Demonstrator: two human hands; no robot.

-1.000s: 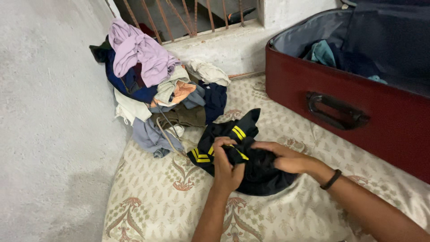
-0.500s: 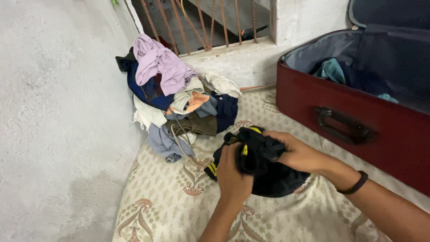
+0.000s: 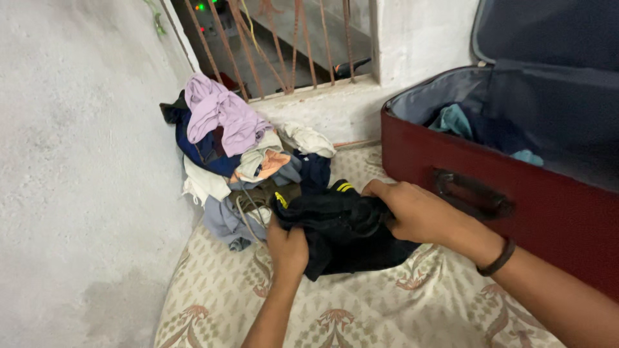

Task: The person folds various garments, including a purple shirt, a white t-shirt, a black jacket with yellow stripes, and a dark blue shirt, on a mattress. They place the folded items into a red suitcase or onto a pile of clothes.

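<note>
Gripping a black garment with yellow stripes, both hands are closed on it just above the patterned mattress. Left hand is fisted around the near-left edge, thumb side up, cloth bunched in the palm. Right hand clamps the top-right fold, fingers curled over, thumb underneath, likely so the fabric stays compact instead of spilling open. Garment's lower part sags onto the mattress, so its weight is partly carried there; the upper part is lifted and tensioned between the two hands. Black wristband sits on the right wrist, clear of the cloth

Garment sits between the clothes pile and the red suitcase, just beside the pile's dark front items, possibly touching, can't tell. Pile is heaped in the corner against the grey wall and the ledge under the barred window, lilac piece on top. Suitcase lies open, lid up, teal and dark clothes inside, side handle facing the person, so both the pile and the case lie close to the hands
</note>
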